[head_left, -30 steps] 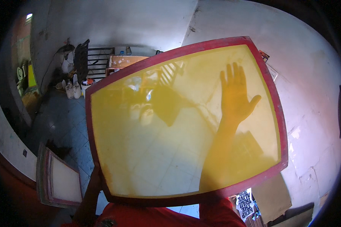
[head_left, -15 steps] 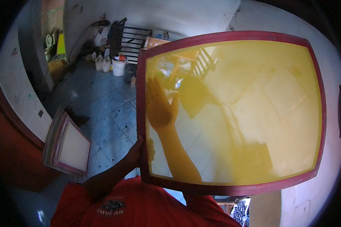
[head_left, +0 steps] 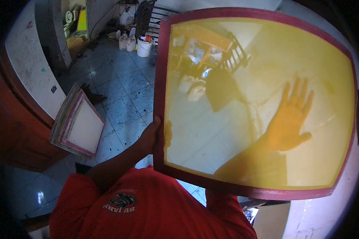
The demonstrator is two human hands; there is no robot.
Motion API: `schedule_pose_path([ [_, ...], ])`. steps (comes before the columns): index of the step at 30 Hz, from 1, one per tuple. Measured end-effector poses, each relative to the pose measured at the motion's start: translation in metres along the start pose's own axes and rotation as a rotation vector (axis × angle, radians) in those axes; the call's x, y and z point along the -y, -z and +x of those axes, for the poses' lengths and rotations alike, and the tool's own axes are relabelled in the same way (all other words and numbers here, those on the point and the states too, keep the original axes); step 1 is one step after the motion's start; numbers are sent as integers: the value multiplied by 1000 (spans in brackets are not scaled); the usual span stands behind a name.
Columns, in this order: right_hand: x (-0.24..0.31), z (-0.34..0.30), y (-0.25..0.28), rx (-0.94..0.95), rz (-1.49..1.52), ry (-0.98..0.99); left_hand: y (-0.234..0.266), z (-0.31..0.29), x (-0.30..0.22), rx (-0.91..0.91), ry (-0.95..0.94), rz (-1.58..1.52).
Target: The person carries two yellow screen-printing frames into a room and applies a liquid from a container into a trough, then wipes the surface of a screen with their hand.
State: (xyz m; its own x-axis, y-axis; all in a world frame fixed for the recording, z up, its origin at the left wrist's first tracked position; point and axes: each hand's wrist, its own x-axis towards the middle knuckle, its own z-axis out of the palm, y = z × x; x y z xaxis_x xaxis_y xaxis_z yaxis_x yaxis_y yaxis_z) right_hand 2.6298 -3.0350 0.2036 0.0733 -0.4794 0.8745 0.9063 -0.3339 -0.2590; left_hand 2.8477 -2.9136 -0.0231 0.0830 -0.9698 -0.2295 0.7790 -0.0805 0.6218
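I hold up a large screen-printing frame [head_left: 162, 99] with a dark red border and a see-through yellow mesh [head_left: 307, 51]. My left hand [head_left: 151, 137] grips the frame's left edge, thumb over the front of the mesh. My right hand [head_left: 289, 117] lies flat and spread behind the mesh, its fingers pointing up; I see it and its forearm only as a shape through the yellow. The frame fills the right half of the head view and tilts slightly.
A stack of smaller frames [head_left: 77, 125] with white mesh leans against a red and white counter [head_left: 26, 95] at left. A blue tiled floor [head_left: 115, 79] runs back to a white bucket [head_left: 143, 47] and jugs. A wooden rack shows through the mesh.
The frame has shifted right in the view. The flat hand behind the mesh went from right of centre to the left side, and is now at the right again.
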Motion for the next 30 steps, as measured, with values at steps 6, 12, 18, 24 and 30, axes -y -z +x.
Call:
schedule_pose_path([
  [6,-18,-68,-4,-22,-526,-33,-42,15,2,98,75,-162],
  [12,-59,-120,0,56,-555,-337,-52,4,-10,142,-208,-103],
  [18,-13,-57,22,-64,-390,-217,2,18,4,102,-198,-66],
  [24,24,-16,45,-174,-135,-73,101,2,28,-22,-91,17],
  [30,-66,-102,50,-416,191,-396,129,9,47,-55,-80,94],
])
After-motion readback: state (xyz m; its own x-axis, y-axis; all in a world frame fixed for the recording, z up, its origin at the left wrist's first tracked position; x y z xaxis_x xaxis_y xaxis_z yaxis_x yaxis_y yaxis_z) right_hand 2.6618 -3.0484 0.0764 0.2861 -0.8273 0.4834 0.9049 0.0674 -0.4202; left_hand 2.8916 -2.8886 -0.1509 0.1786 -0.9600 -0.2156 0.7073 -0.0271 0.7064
